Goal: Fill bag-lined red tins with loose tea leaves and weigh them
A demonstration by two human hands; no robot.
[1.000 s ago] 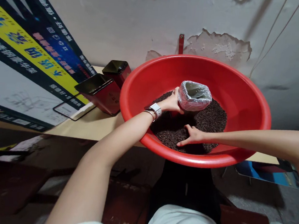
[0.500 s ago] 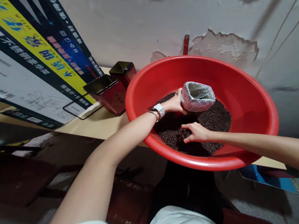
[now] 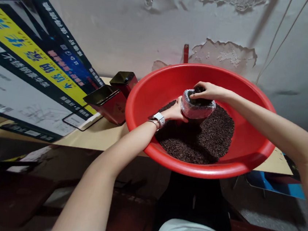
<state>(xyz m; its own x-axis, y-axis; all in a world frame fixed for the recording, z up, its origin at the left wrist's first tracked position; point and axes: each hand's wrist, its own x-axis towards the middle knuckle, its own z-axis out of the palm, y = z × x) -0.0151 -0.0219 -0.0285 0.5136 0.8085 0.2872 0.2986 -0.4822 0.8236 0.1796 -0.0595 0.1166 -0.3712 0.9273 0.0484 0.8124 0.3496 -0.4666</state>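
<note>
A large red plastic basin (image 3: 163, 160) holds a heap of dark, loose dried tea leaves (image 3: 214, 140). Inside the basin, my left hand (image 3: 175, 111) grips a tin lined with a clear plastic bag (image 3: 198, 111), the bag folded over its rim. My right hand (image 3: 208, 92) is at the mouth of that tin, its fingers curled round a clump of tea leaves. The lower part of the tin is mostly hidden behind the folded bag and in shadow.
Two open red tins (image 3: 111, 105) stand left of the basin on a pale table (image 3: 105, 136), near a thin black wire frame (image 3: 73, 125). A big printed carton (image 3: 38, 66) leans at the left. Behind is a peeling wall (image 3: 111, 26).
My right hand has risen from the heap to the tin's mouth, carrying tea leaves. My left hand still holds the tin inside the basin. The view has shifted slightly.
</note>
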